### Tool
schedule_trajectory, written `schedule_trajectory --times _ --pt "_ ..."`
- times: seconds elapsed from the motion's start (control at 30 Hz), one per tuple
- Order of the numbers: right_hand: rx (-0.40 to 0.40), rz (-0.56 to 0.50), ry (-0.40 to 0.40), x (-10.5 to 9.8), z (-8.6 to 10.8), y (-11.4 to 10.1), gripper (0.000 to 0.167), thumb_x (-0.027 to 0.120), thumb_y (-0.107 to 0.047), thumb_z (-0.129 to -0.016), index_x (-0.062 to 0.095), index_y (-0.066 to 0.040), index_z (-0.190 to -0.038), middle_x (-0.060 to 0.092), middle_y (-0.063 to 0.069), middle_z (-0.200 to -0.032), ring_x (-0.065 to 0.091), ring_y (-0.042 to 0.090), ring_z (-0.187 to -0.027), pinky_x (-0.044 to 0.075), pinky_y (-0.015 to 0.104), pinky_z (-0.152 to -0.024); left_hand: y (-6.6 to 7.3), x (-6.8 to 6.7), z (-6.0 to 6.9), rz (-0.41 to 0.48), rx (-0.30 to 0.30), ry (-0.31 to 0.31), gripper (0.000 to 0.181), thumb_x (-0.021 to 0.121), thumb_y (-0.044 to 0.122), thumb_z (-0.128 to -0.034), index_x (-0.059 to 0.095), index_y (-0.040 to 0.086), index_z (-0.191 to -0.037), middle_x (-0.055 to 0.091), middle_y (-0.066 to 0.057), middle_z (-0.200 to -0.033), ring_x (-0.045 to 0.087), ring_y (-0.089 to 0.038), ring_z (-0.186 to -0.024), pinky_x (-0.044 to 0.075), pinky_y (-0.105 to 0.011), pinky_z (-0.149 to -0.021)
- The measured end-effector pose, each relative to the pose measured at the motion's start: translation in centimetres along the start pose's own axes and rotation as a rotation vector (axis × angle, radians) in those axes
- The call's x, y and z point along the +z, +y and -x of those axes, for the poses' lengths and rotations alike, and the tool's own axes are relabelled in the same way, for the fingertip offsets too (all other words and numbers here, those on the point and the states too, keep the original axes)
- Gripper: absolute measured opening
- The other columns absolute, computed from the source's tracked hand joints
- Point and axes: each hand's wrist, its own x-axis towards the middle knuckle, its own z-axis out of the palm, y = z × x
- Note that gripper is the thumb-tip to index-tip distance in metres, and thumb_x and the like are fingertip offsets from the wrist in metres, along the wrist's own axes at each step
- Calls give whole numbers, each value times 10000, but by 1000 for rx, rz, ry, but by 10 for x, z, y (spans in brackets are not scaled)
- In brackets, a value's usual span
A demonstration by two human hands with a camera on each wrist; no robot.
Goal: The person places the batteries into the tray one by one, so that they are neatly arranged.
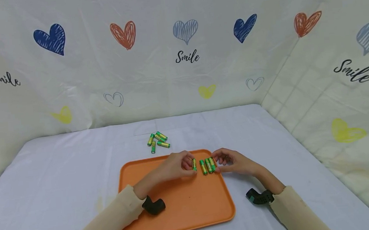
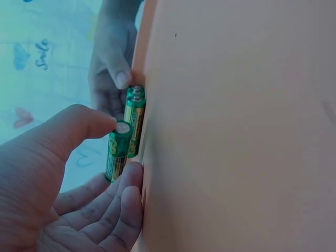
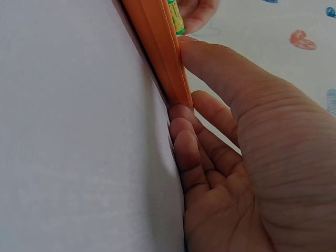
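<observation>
My left hand (image 1: 178, 165) pinches an upright-lying green and gold battery (image 1: 194, 164) by its ends, over the orange tray (image 1: 192, 215); the left wrist view shows this battery (image 2: 118, 149) between thumb and fingers. Just right of it, three batteries (image 1: 203, 167) lie side by side near the tray's upper right corner. My right hand (image 1: 235, 161) has thumb and index finger at the two ends of the rightmost one (image 1: 212, 163). In the right wrist view the tray's rim (image 3: 157, 47) hides that battery, and the other fingers curl beside the rim.
Several loose batteries (image 1: 163, 144) lie on the white cloth (image 1: 62, 175) beyond the tray's far edge. Behind the table hangs a pale sheet (image 1: 155, 70) with printed hearts and words. Both wrists wear dark devices (image 1: 154, 206).
</observation>
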Motion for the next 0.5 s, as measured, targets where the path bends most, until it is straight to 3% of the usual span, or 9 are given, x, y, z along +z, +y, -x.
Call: schedule_trajectory --times 0.27,0.5 --pt "-6 -4 -2 0 0 2 452 758 -147 -861 572 -38 -1258 573 107 -1060 497 219 -890 430 221 -758 6 9 -7 -10 -40 20 446 772 235 -850 585 18 -1191 648 -9 -977 613 -90 -841 515 -216 -766" --pt "-8 -12 -4 0 0 0 450 754 -140 -864 567 -36 -1260 570 113 -1062 495 236 -898 431 225 -766 8 14 -12 -36 -27 29 404 778 223 -846 591 32 -1148 634 -19 -956 594 -81 -807 509 -208 -734"
